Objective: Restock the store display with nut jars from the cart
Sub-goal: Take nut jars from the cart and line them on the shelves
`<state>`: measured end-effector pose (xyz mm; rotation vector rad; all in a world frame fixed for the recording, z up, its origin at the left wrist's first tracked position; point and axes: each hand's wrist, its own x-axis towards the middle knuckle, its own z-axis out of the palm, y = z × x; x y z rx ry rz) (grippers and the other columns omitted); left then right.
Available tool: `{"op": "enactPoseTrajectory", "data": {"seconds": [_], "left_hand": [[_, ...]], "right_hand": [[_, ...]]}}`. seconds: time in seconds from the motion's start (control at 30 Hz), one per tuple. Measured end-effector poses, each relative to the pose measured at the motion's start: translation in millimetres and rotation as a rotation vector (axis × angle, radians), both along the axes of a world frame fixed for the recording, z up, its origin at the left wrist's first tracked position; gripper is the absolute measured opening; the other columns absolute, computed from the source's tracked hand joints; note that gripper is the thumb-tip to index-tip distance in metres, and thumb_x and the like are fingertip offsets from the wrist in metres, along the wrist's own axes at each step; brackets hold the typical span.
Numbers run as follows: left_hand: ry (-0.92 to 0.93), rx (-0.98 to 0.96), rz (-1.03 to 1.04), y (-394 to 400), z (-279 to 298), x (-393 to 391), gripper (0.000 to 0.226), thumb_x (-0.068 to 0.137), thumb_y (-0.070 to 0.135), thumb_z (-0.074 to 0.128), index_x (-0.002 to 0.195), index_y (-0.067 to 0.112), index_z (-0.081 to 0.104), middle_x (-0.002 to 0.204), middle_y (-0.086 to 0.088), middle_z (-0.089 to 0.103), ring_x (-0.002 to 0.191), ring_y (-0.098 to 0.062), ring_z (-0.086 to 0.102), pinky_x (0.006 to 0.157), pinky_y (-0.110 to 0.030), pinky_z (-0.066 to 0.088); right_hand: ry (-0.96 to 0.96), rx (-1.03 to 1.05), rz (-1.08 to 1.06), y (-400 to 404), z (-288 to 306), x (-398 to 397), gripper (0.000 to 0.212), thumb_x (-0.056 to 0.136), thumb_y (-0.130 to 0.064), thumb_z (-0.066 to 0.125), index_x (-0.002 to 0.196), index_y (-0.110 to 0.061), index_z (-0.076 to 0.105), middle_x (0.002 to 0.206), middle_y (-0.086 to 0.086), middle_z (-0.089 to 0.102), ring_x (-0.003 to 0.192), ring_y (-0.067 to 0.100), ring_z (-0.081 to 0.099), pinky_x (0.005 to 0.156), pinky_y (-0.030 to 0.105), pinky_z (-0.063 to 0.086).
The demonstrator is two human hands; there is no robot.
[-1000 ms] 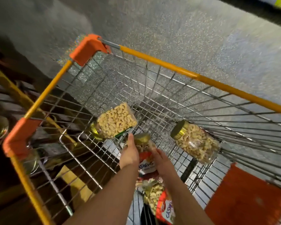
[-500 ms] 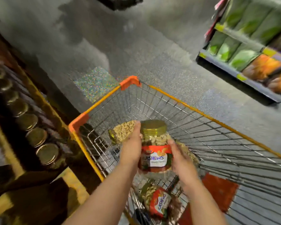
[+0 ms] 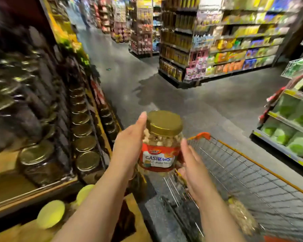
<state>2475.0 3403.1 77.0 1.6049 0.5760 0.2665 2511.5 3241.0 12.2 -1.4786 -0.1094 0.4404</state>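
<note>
While my left hand (image 3: 128, 147) and right hand (image 3: 193, 165) lift it between them, a cashew jar (image 3: 162, 142) with a gold lid (image 3: 164, 122) stands upright in the air above the near left corner of the cart (image 3: 252, 186). My left fingers (image 3: 141, 119) lie along the jar's left side, the tips reaching up to the rim of the lid; my right fingers (image 3: 185, 145) press against its right side, and the palm cups the lower edge. Both sets of fingers are grasping the jar, whose red-and-white label reads "CASHEWS" and faces me. Pale nuts show through the clear wall under the lid.

To my left, the store display (image 3: 47, 130) rises in dark tiers, and rows of gold-lidded jars (image 3: 85, 144) stand along its shelves. Two round yellow-green lids (image 3: 51, 213) show on the lowest level, near my left forearm. Inside the wire cart, along its near edge, another jar of nuts (image 3: 241, 215) lies blurred beneath my right forearm. The cart's orange corner piece (image 3: 202, 136) sits just right of the held jar. Beyond it, grey floor (image 3: 182, 102) runs to stocked shelving (image 3: 234, 49) across the aisle.
</note>
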Motion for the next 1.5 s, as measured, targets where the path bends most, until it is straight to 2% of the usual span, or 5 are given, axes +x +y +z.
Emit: {"op": "enactPoseTrajectory", "data": {"seconds": [0.23, 0.53, 0.8, 1.0, 1.5], "left_hand": [[-0.1, 0.118, 0.281, 114, 64, -135, 0.043, 0.087, 0.078, 0.048, 0.064, 0.053, 0.074, 0.079, 0.013, 0.077, 0.09, -0.016, 0.072, 0.096, -0.05, 0.054], [-0.118, 0.126, 0.528, 200, 75, -250, 0.043, 0.094, 0.068, 0.05, 0.075, 0.036, 0.071, 0.091, 0.001, 0.072, 0.095, -0.021, 0.065, 0.099, -0.057, 0.052], [-0.149, 0.072, 0.788, 228, 51, -290, 0.042, 0.09, 0.068, 0.059, 0.076, 0.033, 0.078, 0.071, 0.011, 0.068, 0.08, -0.014, 0.061, 0.077, -0.037, 0.051], [-0.174, 0.015, 0.856, 238, 25, -301, 0.043, 0.092, 0.065, 0.06, 0.102, 0.027, 0.079, 0.098, 0.009, 0.078, 0.096, -0.012, 0.069, 0.073, -0.035, 0.053], [-0.032, -0.211, 0.72, 346, -61, -320, 0.04, 0.087, 0.061, 0.069, 0.108, 0.028, 0.076, 0.102, 0.005, 0.079, 0.099, -0.021, 0.072, 0.09, -0.045, 0.057]], "right_hand": [[-0.11, 0.056, 0.225, 133, 52, -89, 0.101, 0.063, -0.097, 0.057, 0.146, -0.041, 0.051, 0.153, -0.013, 0.049, 0.142, 0.009, 0.045, 0.121, 0.049, 0.033], [-0.214, 0.045, 0.566, 239, 86, -170, 0.109, 0.048, -0.104, 0.052, 0.143, -0.05, 0.048, 0.13, -0.023, 0.065, 0.125, 0.003, 0.057, 0.098, 0.029, 0.046], [-0.183, -0.1, 0.822, 294, 82, -183, 0.109, 0.057, -0.104, 0.045, 0.148, -0.044, 0.046, 0.144, -0.016, 0.058, 0.137, 0.013, 0.049, 0.118, 0.051, 0.036], [-0.168, -0.181, 0.919, 319, 75, -186, 0.074, 0.083, -0.087, 0.038, 0.136, -0.041, 0.06, 0.124, -0.014, 0.069, 0.118, 0.008, 0.059, 0.111, 0.045, 0.044], [0.03, -0.382, 0.786, 414, 10, -212, 0.1, 0.066, -0.094, 0.048, 0.138, -0.025, 0.06, 0.134, -0.002, 0.066, 0.125, 0.021, 0.058, 0.112, 0.05, 0.043]]}}
